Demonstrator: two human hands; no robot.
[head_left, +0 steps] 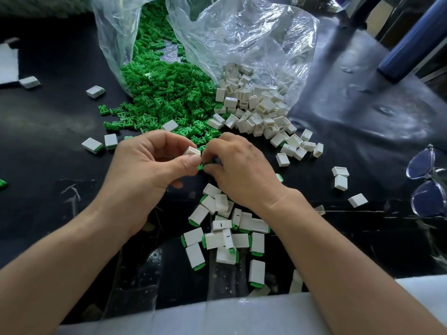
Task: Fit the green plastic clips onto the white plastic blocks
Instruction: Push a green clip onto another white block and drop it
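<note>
Hiding under right hand [239, 169] — green clip [200, 167], beside left hand [147, 163]'s white block [192, 151]

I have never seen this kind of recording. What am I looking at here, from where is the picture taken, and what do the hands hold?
No machine here: a person works with bare hands, filmed by a camera on their head, looking down. The left hand holds a white block; the right hand presses a green clip toward it. On the black table lie a pile of green clips and a pile of white blocks, spilling from clear bags. Nearer the person lie finished blocks, with green showing. Glasses rest on the right.
</note>
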